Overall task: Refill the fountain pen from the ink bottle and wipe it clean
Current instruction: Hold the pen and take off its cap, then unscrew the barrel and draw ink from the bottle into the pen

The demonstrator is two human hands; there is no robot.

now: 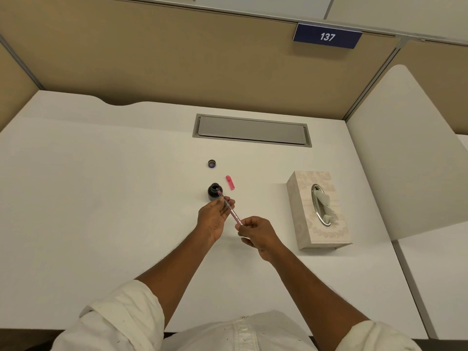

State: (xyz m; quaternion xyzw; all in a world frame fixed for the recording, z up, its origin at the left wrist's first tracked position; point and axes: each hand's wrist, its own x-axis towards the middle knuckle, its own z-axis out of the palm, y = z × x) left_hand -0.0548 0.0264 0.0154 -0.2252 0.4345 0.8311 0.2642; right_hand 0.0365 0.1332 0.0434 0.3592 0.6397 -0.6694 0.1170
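Note:
A small dark ink bottle (pixel 213 193) stands uncapped on the white desk (pixel 101 198). A thin pink fountain pen (pixel 232 211) slants from lower right up to the bottle, its tip at the bottle's mouth. My left hand (pixel 214 217) pinches the pen near its front end, just beside the bottle. My right hand (pixel 255 233) grips the pen's back end. The bottle's round cap (pixel 212 163) lies further back on the desk. The pen's pink cap (pixel 230 182) lies just right of the bottle.
A beige tissue box (pixel 319 210) with a tissue sticking out sits to the right of my hands. A grey cable hatch (pixel 251 130) is set into the desk behind. Tan partition walls close off the back and sides.

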